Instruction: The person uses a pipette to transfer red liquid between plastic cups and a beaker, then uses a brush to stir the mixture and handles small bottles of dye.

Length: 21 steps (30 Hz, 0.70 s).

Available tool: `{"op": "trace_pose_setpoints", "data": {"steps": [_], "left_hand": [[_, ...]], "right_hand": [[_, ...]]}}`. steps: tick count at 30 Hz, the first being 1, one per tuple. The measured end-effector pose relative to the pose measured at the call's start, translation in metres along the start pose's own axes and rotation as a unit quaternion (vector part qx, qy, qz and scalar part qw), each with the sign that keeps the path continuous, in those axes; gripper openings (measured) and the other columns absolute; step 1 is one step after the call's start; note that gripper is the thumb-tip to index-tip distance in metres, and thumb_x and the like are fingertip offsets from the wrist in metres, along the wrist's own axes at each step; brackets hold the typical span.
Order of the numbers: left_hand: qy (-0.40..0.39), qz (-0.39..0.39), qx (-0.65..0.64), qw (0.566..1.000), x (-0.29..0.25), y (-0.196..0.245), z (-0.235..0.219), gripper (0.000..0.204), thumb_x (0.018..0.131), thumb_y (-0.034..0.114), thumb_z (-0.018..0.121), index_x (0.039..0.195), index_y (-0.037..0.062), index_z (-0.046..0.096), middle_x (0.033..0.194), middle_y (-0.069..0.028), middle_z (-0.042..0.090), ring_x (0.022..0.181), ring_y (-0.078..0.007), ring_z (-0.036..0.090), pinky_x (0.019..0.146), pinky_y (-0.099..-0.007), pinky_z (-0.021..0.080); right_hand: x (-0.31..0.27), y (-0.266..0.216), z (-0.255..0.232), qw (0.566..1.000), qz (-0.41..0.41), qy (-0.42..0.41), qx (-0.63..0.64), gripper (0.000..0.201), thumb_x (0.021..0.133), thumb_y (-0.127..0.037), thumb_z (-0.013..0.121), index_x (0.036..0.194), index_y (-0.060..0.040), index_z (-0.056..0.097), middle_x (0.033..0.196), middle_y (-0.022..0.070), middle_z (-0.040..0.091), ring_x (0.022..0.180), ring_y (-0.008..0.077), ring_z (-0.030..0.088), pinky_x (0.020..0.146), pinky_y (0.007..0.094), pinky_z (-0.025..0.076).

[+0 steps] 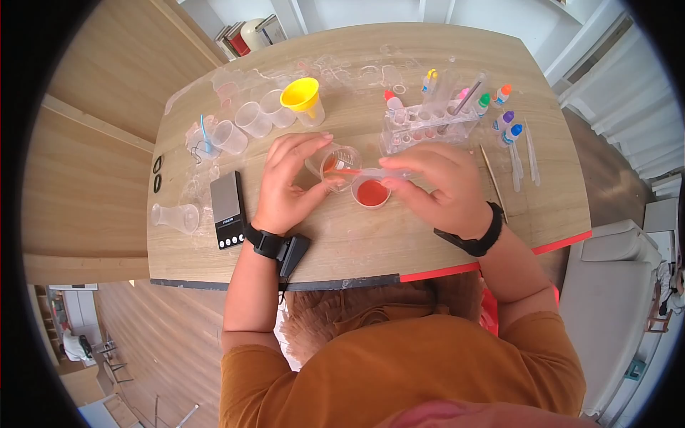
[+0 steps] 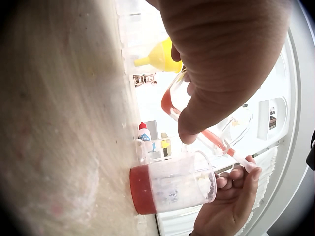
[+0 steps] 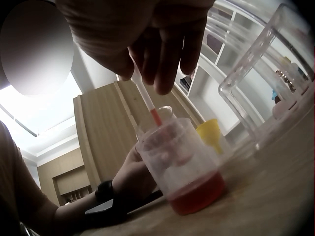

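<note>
My left hand [image 1: 287,182] grips a clear glass beaker [image 1: 345,158] by its sides, tilted above the table with orange-red liquid in it. My right hand [image 1: 446,187] pinches a translucent plastic dropper [image 2: 216,140] between thumb and fingers. Red liquid shows inside the dropper's stem, and its tip end reaches into the beaker's mouth. Just below stands an upright plastic measuring cup [image 3: 179,164], its bottom part filled with red liquid. In the head view the dropper passes over the cup's far rim.
A test tube rack [image 1: 428,128] stands beyond my right hand, with dropper bottles [image 1: 512,133] around it. Plastic cups, a yellow funnel [image 1: 300,93], a digital scale [image 1: 228,207] and a conical flask [image 1: 176,217] are on the left. At the right lies a thin wooden stick [image 1: 492,175].
</note>
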State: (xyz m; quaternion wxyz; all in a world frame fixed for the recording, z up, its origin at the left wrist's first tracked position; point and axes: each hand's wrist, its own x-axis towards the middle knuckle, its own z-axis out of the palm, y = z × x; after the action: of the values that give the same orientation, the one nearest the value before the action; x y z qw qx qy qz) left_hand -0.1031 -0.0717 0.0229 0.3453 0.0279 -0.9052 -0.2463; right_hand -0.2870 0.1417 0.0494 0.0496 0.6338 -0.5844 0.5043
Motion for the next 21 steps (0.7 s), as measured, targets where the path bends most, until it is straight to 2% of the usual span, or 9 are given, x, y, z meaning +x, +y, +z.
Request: {"op": "trace_pose_setpoints", "data": {"steps": [4, 9, 12, 21], "left_hand": [[-0.003, -0.005, 0.005, 1.000, 0.001, 0.002, -0.001, 0.064, 0.073, 0.020, 0.096, 0.130, 0.0055, 0.072, 0.129, -0.0135, 0.073, 0.120, -0.0337, 0.066, 0.106, -0.0451, 0.050], [-0.007, -0.003, 0.001, 1.000, 0.001, 0.001, -0.001, 0.064, 0.073, 0.019, 0.096, 0.130, 0.0053, 0.072, 0.129, -0.0137, 0.073, 0.119, -0.0336, 0.066, 0.105, -0.0446, 0.050], [-0.009, -0.003, -0.001, 1.000, 0.000, 0.000, 0.000, 0.064, 0.073, 0.019, 0.096, 0.130, 0.0054, 0.072, 0.129, -0.0137, 0.073, 0.119, -0.0335, 0.066, 0.105, -0.0443, 0.050], [-0.008, -0.008, 0.000, 1.000, 0.000, 0.000, 0.000, 0.064, 0.072, 0.019, 0.097, 0.130, 0.0057, 0.072, 0.128, -0.0135, 0.073, 0.119, -0.0332, 0.066, 0.105, -0.0443, 0.050]], "right_hand": [[0.004, -0.003, -0.010, 0.999, 0.001, 0.027, -0.018, 0.018, 0.090, -0.014, 0.083, 0.106, -0.0089, 0.078, 0.092, 0.0076, 0.076, 0.080, 0.0250, 0.072, 0.071, 0.0348, 0.054], [0.002, -0.002, -0.018, 0.991, 0.060, 0.113, 0.043, 0.008, 0.095, -0.005, 0.076, 0.103, -0.0033, 0.075, 0.090, 0.0092, 0.074, 0.079, 0.0211, 0.070, 0.073, 0.0306, 0.054], [0.004, 0.000, -0.019, 0.990, 0.026, 0.135, 0.033, 0.006, 0.094, -0.001, 0.075, 0.100, -0.0012, 0.074, 0.088, 0.0090, 0.072, 0.078, 0.0197, 0.069, 0.073, 0.0300, 0.053], [0.009, -0.006, -0.021, 0.994, -0.014, 0.103, -0.033, 0.009, 0.092, 0.001, 0.075, 0.092, -0.0026, 0.067, 0.087, 0.0102, 0.075, 0.076, 0.0247, 0.073, 0.070, 0.0325, 0.055]]}}
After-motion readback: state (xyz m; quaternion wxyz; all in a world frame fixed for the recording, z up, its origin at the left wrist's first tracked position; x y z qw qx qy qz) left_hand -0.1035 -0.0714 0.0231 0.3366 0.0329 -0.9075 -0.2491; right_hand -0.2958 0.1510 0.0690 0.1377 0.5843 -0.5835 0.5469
